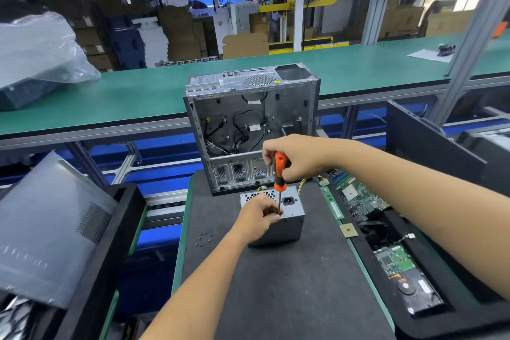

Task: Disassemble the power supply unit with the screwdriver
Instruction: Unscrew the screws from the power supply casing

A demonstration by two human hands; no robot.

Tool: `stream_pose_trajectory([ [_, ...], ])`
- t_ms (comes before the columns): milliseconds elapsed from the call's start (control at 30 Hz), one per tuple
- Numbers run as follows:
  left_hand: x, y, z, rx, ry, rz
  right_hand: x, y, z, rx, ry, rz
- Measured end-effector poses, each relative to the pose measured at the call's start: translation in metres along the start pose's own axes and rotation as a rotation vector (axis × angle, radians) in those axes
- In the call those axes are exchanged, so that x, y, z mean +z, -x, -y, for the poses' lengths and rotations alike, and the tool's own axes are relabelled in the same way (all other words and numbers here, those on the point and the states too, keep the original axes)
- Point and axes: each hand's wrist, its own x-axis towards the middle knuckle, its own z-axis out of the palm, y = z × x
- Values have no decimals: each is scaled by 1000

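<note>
On the dark work mat (pixel 276 284), the power supply unit (pixel 281 218) stands on end at 6 o'clock from the empty computer case (pixel 251 124). Its grille face points up. The screwdriver (pixel 280 176) stands nearly vertical, long axis running 12 to 6 o'clock, tip down at the top face. The right hand (pixel 292 157) wraps the orange handle from 3 o'clock. The left hand (pixel 259 215), nearer the tip, has its fingers curled at the shaft and unit edge; exact contact is hidden. Loose screws (pixel 204 239) lie at 9 o'clock.
</note>
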Motion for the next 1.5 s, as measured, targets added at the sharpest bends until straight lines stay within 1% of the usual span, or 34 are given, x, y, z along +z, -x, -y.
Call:
stream_pose_trajectory([
  [33, 0, 0, -1, -6, 13, -1, 2, 0, 0, 11, 51, -26],
  [133, 0, 1, -2, -22, 50, -8, 4, -3, 0, 113, 305, -100],
  [167, 0, 1, -2, -22, 52, -8, 4, -5, -1, 105, 305, -93],
  [267, -1, 1, -2, -16, 33, -2, -2, -1, 0, 26, 56, 23],
  [300, -1, 1, -2, -15, 29, -4, -4, 1, 0, 11, 6, 59],
  [333, -1, 1, -2, -17, 35, -8, -4, 3, 0, 8, -3, 62],
  [367, 0, 1, -2, -20, 42, -13, -1, 2, 0, 10, 42, 28],
  [433, 1, 2, -3, -30, 41, -22, 3, -2, 2, 73, 218, -71],
  [500, 3, 2, -4, -33, 36, -33, 6, -6, 1, 135, 310, -116],
  [533, 3, 2, -4, -32, 38, -41, 5, -7, 1, 111, 280, -107],
  [600, 5, 2, -4, -27, 43, -58, 0, -5, 0, 39, 111, -7],
  [667, 7, 2, -3, -27, 27, -75, -6, -1, -1, 13, 6, 87],
  [733, 9, 1, -1, -31, -1, -83, -5, -1, -3, 39, 79, 43],
  [800, 10, 1, -1, -33, -4, -81, -2, -5, -4, 107, 295, -53],
  [833, 10, 1, -1, -34, 6, -81, -1, -6, -4, 126, 345, -88],
  [867, 11, 1, 0, -37, 17, -87, 0, -7, -5, 101, 339, -99],
  [900, 11, 1, 0, -40, 22, -99, 0, -7, -5, 57, 277, -77],
  [1000, 17, 0, 0, -46, 4, -140, -8, -2, -7, -22, 116, 33],
  [1067, 20, 0, 0, -48, -39, -155, -11, 0, -12, -7, 65, 45],
  [1167, 24, -1, 1, -53, -97, -166, -12, 2, -23, 21, 7, 22],
  [1267, 26, -2, 2, -67, -101, -170, -12, 3, -32, 55, -75, 1],
  [1433, 20, -4, 2, -75, -114, -114, -11, 2, -32, 32, -45, 7],
  [1500, 19, -4, 1, -59, -133, -105, -8, -1, -30, 46, 60, -1],
])
